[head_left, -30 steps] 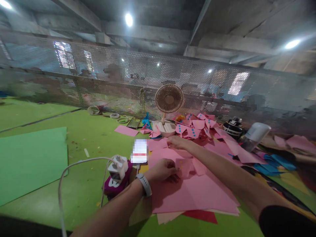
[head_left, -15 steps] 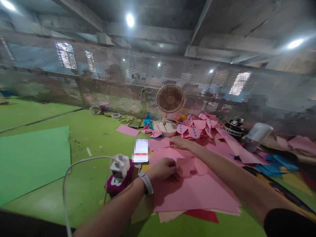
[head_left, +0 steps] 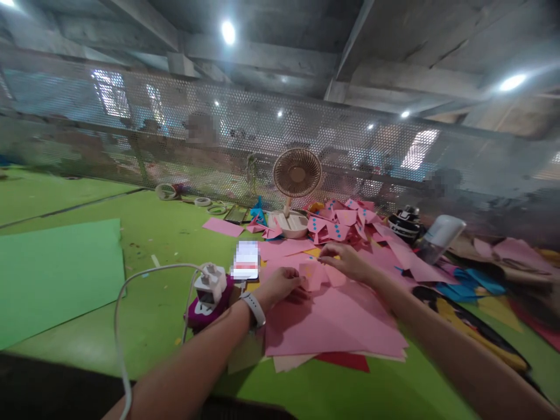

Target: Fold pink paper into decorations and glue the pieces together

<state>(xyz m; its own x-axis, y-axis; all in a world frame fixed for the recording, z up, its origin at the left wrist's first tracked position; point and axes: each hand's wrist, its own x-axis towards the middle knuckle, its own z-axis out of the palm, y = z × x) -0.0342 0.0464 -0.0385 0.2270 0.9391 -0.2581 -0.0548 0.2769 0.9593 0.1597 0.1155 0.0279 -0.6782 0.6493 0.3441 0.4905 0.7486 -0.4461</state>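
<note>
My left hand (head_left: 283, 286) is closed on the left edge of a small folded pink paper piece (head_left: 313, 276), which stands up from the stack. My right hand (head_left: 345, 261) hovers at the top of that piece, thumb and fingertips pinched together. A tiny bluish spot shows by its fingertips; whether it is held there, I cannot make out. Beneath both hands lie large pink paper sheets (head_left: 332, 326), with cream and red sheets poking out underneath. A flat pink sheet (head_left: 282, 248) lies just beyond my hands.
A phone (head_left: 245, 261) lies left of my hands, near a purple power strip (head_left: 205, 312) with a white charger (head_left: 210, 286) and cable. Behind stand a fan (head_left: 297, 173) and a heap of dotted pink folded papers (head_left: 345, 221). A bottle (head_left: 440, 239) leans at right; a green sheet (head_left: 56, 280) lies left.
My right hand has come back from the flat pink sheet near the fan to the top of the folded piece. My left hand keeps hold of that piece. The view has shifted slightly.
</note>
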